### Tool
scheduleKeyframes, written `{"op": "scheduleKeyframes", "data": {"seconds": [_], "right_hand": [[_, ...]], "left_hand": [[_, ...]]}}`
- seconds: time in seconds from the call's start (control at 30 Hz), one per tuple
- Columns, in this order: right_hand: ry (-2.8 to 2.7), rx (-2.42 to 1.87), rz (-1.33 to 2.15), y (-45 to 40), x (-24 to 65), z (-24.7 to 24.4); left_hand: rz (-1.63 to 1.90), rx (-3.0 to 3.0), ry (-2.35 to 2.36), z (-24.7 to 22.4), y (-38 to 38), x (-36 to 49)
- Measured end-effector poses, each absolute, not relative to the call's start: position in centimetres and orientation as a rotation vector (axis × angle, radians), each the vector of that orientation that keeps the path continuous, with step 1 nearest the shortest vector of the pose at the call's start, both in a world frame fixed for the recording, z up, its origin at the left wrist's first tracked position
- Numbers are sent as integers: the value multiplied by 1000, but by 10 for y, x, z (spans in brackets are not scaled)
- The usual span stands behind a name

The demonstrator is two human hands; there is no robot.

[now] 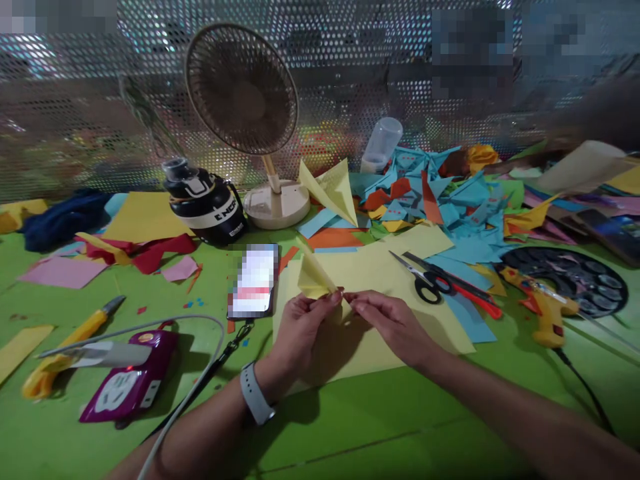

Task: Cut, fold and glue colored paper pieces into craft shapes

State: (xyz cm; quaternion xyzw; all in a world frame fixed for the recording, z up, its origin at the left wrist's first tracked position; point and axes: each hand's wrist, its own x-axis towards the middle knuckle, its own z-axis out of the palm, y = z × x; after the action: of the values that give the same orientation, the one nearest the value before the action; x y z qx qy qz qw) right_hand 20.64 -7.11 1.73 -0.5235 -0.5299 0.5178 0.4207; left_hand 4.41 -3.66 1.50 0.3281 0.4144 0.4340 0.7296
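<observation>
A folded piece of pale yellow paper [313, 275] stands up between my hands, above yellow sheets [320, 370] lying on the green table. My left hand [303, 320], with a light watch strap at the wrist, pinches the paper's lower corner. Just to the right, my right hand [387, 320] has its thumb and fingers pressed together at the same corner; whether it grips the paper there is too small to tell. Black-handled scissors [429, 287] lie right of the hands, and a lit phone [254, 280] lies to the left.
A fan [277, 203] and a black bottle [207, 210] stand behind. Blue paper shapes [475, 207] are heaped at the back right. A yellow glue gun [550, 317] lies right, near a black round tray [607, 287]. A yellow cutter [83, 330] and purple power strip [127, 380] lie left.
</observation>
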Motion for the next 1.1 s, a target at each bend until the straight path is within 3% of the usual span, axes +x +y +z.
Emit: {"op": "scheduleKeyframes", "data": {"seconds": [0.3,1.1], "right_hand": [[-1246,-1250,1504,-71,199,18],[-1235,-1286,1626,-69,200,10]], "left_hand": [[969,716,838,17,-43,46],[880,539,806,14,-40,47]]}}
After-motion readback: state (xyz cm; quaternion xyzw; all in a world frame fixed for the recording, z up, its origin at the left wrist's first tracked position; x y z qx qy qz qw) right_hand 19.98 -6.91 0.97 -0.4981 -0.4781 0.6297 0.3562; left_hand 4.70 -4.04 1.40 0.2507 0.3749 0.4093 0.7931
